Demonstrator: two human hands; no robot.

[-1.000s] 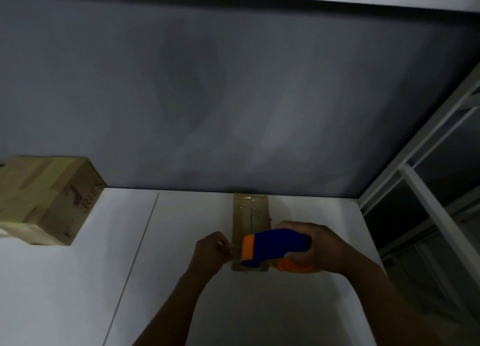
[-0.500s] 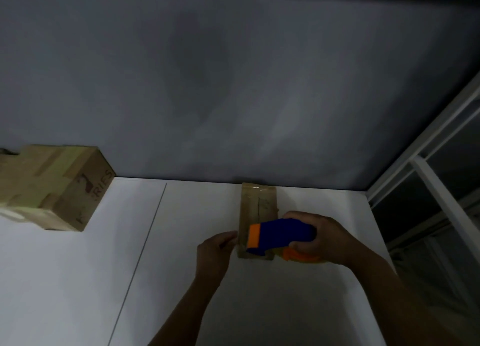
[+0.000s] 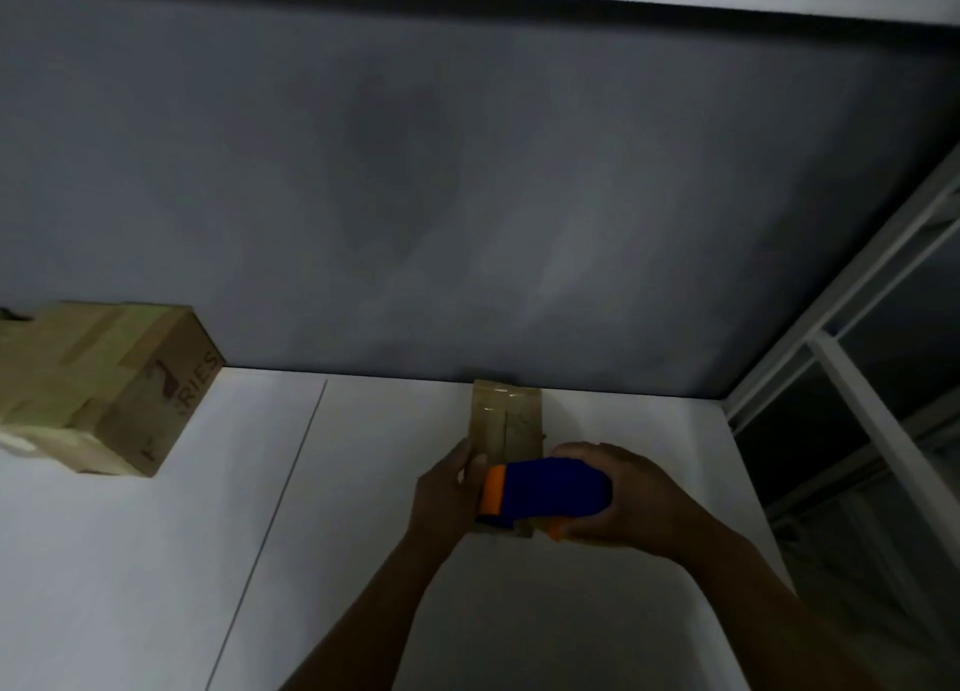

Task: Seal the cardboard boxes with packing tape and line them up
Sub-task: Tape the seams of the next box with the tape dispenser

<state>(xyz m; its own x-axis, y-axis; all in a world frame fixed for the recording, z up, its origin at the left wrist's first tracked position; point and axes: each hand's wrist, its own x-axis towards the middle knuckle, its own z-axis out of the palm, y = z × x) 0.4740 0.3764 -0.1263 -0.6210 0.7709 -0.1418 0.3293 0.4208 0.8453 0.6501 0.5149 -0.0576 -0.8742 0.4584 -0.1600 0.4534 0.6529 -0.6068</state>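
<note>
Box (image 3: pixel 524 425), brown, centre seam (image 3: pixel 505 425), glossy tape (image 3: pixel 506 392), blue-orange dispenser (image 3: pixel 550 488) over near end

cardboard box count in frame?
2. A large box sits on the table at far left, cut by the frame edge; a small box lies centre, partly hidden under the tape dispenser. More may be off-frame.

Operator: Quantity of cardboard boxes?
Inspector: Two: one small box (image 3: pixel 506 420) between the left hand (image 3: pixel 447 493) and the right hand (image 3: pixel 623 498), one larger box (image 3: pixel 104 384) well to the left of both.
Operator: Remaining items?
Inspector: One tape dispenser (image 3: pixel 545 493), in the right hand. Two hands. One counter (image 3: pixel 156 586).
</note>
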